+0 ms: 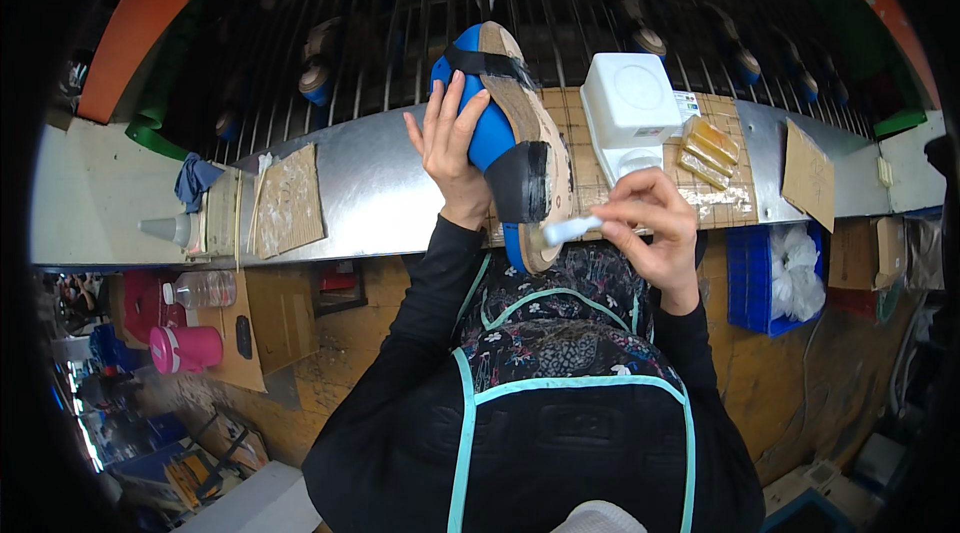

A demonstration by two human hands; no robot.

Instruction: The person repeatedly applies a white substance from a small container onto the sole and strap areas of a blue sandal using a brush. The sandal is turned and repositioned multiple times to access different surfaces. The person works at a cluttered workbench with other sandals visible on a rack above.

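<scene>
Shoe (pixel 520 173) is needing steadiness: partly curled left hand (pixel 455 153) gripping it over tabletop's (pixel 370 173) near edge, right hand (pixel 652 228) pinching white tool (pixel 573 230).

Shoemaking workshop, unfinished sandal (pixel 522 181) on blue last (pixel 489 139), metal-barred rack (pixel 419 53)

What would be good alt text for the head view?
A person's left hand holds a blue shoe last bearing a tan sole and black straps, while the right hand holds a small, blurred white tool at its heel end. On the bench beyond are a white container and yellow blocks.
</scene>
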